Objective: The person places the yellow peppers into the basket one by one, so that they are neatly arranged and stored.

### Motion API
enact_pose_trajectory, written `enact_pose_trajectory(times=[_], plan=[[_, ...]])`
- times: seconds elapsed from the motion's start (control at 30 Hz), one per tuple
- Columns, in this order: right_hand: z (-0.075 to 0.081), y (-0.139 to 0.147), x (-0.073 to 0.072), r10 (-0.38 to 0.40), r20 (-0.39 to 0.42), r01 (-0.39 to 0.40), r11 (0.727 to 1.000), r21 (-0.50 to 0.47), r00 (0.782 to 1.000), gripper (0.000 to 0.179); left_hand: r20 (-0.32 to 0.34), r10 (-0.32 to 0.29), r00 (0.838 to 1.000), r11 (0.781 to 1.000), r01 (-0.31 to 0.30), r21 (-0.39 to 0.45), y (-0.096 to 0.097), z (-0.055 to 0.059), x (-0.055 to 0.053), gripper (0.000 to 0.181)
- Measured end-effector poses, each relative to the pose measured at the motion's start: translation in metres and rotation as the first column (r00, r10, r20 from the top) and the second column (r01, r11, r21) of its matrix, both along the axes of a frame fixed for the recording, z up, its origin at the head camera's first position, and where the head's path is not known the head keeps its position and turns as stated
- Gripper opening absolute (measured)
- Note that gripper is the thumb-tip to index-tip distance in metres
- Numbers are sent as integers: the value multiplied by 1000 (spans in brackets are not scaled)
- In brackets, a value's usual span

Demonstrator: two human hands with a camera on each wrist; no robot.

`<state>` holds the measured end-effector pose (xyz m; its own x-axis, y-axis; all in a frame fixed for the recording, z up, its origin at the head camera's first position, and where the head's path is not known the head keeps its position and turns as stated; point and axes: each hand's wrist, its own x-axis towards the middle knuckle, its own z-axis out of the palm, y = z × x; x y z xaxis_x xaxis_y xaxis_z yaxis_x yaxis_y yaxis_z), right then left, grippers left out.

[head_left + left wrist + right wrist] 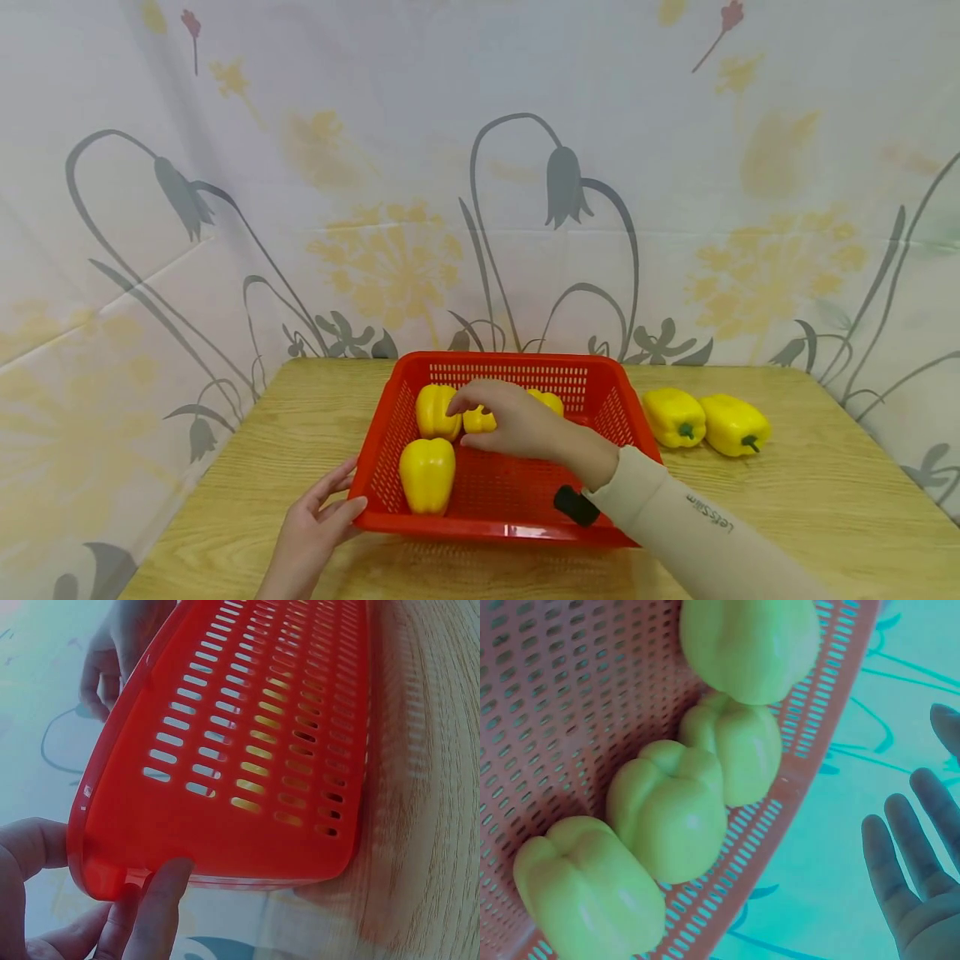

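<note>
A red plastic basket (pixel 510 530) with slotted walls sits on the table. At its front left corner my left hand (pixel 315 517) grips the rim, thumb on top and fingers against the outer wall (pixel 225 847). Inside are several yellow bell peppers: one at the front left (pixel 427 477), one behind it (pixel 437 410), and others along the back wall. My right hand (pixel 513 421) hovers over the basket, partly hiding the back-row peppers. In the right wrist view, its fingers (pixel 889 866) are spread and hold nothing, apart from the peppers (pixel 671 814).
Two more yellow bell peppers with green stems, a nearer one (pixel 675 418) and a farther right one (pixel 737 426), lie on the wooden table (pixel 810 500) right of the basket. A flower-printed cloth (pixel 480 183) hangs behind the table. A black object (pixel 576 506) sits by the right sleeve.
</note>
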<state>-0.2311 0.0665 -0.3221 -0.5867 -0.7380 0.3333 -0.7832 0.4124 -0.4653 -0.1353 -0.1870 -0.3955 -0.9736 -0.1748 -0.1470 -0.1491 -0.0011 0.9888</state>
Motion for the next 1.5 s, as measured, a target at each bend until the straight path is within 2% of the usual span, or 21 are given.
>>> enact_pose_trajectory(times=[0.13, 0.37, 0.47, 0.7, 1.0, 1.3, 1.5], plan=[[5, 6, 4, 3, -19, -4, 999, -47, 1000, 26, -5, -6, 1000, 1000, 6, 3, -1, -1, -1, 52], [13, 18, 11, -45, -20, 43, 997, -70, 999, 25, -3, -7, 1000, 1000, 7, -2, 0, -1, -1, 52], [16, 23, 12, -42, -33, 40, 996, -82, 999, 25, -3, -6, 1000, 1000, 6, -5, 1, 0, -1, 52], [20, 37, 18, -55, -105, 45, 995, -87, 993, 24, -15, -2, 1000, 1000, 2, 9, 1, 0, -1, 52], [21, 61, 25, -111, -84, 105, 992, -66, 990, 23, -6, -12, 1000, 1000, 12, 6, -1, 1, 0, 53], [18, 85, 26, -141, -176, 123, 986, -109, 974, 29, 21, 6, 1000, 1000, -6, -18, -1, 0, 1, 54], [16, 99, 30, -170, -152, 152, 981, -122, 974, 28, 23, 0, 1000, 1000, 0, -21, 1, 1, 0, 54]])
